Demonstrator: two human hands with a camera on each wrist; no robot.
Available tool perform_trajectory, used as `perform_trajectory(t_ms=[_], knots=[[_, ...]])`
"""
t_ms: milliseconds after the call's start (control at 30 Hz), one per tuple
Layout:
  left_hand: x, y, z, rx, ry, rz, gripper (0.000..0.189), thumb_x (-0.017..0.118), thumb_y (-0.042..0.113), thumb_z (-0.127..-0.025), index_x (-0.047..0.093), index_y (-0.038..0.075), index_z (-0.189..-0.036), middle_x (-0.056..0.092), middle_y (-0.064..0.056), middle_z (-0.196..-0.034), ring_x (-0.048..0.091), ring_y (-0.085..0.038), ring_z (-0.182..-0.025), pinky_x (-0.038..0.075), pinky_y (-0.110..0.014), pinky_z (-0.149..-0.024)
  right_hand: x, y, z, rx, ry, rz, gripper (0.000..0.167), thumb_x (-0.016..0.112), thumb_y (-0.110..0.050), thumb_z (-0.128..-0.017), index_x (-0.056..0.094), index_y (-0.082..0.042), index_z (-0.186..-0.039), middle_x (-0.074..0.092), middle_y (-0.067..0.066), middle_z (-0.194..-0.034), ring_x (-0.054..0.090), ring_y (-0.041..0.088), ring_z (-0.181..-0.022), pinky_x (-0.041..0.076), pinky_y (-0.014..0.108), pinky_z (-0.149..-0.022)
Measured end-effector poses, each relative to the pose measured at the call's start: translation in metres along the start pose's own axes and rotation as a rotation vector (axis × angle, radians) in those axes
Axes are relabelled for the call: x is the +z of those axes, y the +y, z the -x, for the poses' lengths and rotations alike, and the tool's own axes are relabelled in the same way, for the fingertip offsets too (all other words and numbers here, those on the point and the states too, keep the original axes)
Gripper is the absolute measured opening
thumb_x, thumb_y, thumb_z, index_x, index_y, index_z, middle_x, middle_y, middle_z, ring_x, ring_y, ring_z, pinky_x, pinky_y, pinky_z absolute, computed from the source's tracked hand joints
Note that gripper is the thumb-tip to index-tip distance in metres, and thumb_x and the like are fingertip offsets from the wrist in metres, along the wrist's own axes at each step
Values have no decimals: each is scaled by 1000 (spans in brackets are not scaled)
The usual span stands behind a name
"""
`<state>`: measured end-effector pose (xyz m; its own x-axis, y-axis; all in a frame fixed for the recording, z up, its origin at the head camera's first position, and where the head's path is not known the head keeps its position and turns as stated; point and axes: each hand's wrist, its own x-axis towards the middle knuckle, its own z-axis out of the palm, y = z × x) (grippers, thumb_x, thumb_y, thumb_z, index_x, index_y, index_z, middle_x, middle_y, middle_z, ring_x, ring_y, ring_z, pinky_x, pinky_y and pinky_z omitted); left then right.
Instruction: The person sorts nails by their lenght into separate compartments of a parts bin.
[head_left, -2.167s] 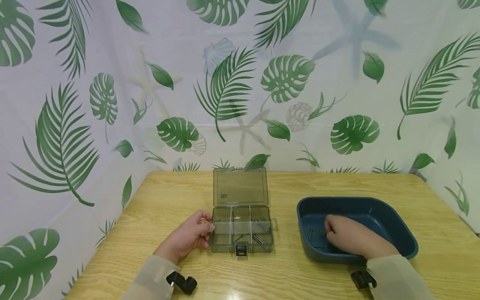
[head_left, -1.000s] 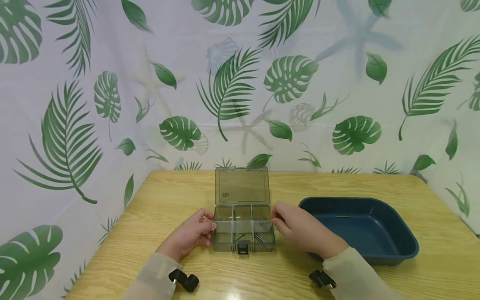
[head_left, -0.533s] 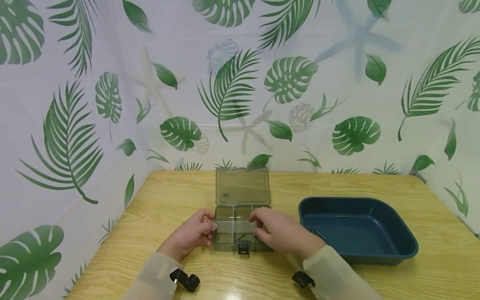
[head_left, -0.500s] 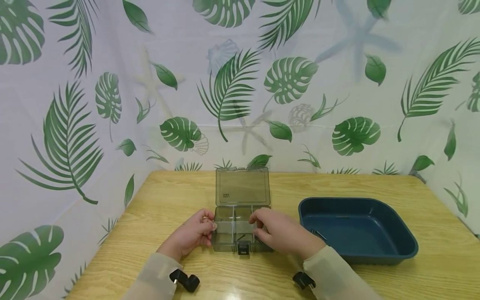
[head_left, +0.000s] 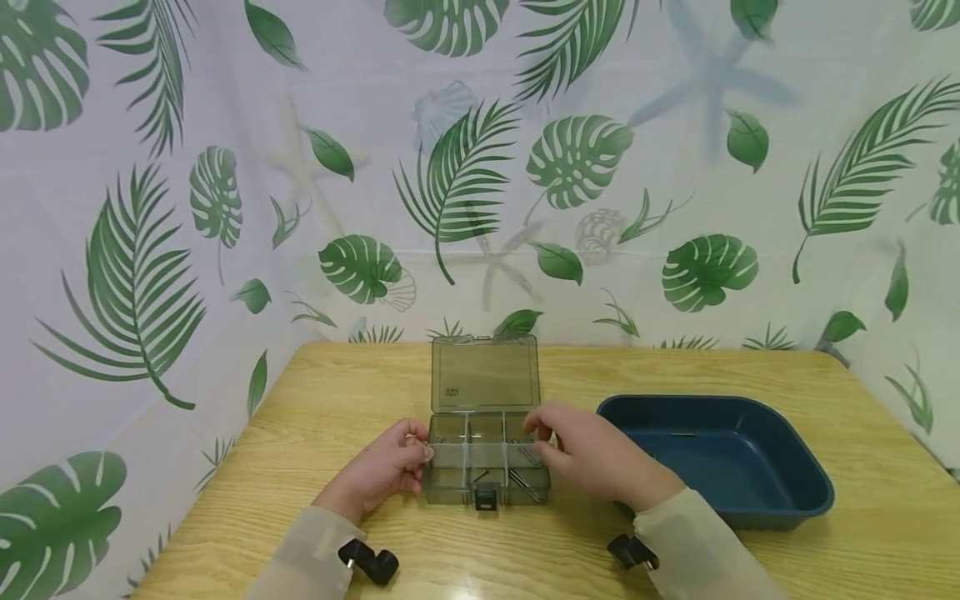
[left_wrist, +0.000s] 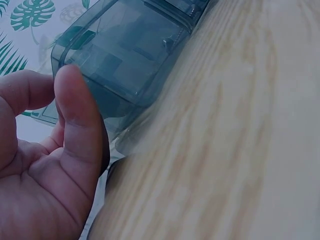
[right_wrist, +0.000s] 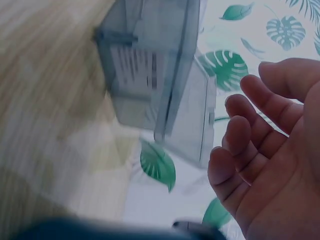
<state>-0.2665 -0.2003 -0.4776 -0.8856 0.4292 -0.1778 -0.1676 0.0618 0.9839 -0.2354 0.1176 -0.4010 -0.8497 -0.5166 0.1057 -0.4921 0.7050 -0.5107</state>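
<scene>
A smoky clear plastic compartment box (head_left: 485,450) stands on the table with its lid (head_left: 485,375) raised at the back. My left hand (head_left: 384,462) pinches the box's left wall, thumb at the rim, as the left wrist view shows too. Long thin metal screws (head_left: 527,483) lie in the front right compartment; one more screw (head_left: 481,476) is in the front middle one, and others are in the rear right. Beside the box's right rim hangs my right hand (head_left: 592,454). In the right wrist view the fingers (right_wrist: 237,132) are loosely bent with nothing between them.
To the right sits a dark blue tray (head_left: 810,492), its left side partly behind my right hand and sleeve. A small metal screw (head_left: 682,433) lies at its back. A leaf-print sheet (head_left: 480,167) hangs behind the wooden table (head_left: 352,375).
My right hand moved from the tray to the box with a screw, reached over its right compartments, and has now drawn back right without it. My left hand kept its hold.
</scene>
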Motion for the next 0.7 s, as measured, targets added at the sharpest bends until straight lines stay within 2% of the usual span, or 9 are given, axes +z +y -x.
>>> perform_trajectory(t_ms=[100, 200, 467, 700], knots=[[0, -1, 0, -2, 8, 4, 32, 56, 6, -97, 35, 1, -120, 46, -4, -80, 47, -16, -67, 52, -29, -59, -7, 9, 5, 24, 26, 12, 20, 61, -20, -102, 64, -21, -122, 58, -11, -97, 50, 8, -66, 47, 32, -62], [-1, -3, -1, -3, 15, 8, 31, 56, 5, -96, 36, 1, -120, 46, -4, -79, 47, -16, -67, 52, -29, -59, -14, 20, 11, 46, 41, 17, 23, 61, -20, -102, 63, -19, -125, 58, -8, -98, 49, 10, -64, 45, 32, -59], [-4, -3, -1, 2, 9, 11, 32, 57, 7, -96, 36, 1, -120, 46, -4, -80, 47, -17, -66, 52, -30, -59, -31, 53, 31, 91, 61, 36, 29, 62, -23, -102, 59, -16, -130, 58, -5, -108, 55, 10, -88, 49, 36, -74], [-3, -3, -1, 0, 0, 8, 30, 56, 6, -97, 35, 2, -119, 46, -3, -80, 47, -16, -68, 52, -29, -60, -50, 76, 48, 151, 31, 22, 40, 67, -25, -99, 56, -13, -136, 59, 5, -126, 57, 16, -99, 51, 41, -79]])
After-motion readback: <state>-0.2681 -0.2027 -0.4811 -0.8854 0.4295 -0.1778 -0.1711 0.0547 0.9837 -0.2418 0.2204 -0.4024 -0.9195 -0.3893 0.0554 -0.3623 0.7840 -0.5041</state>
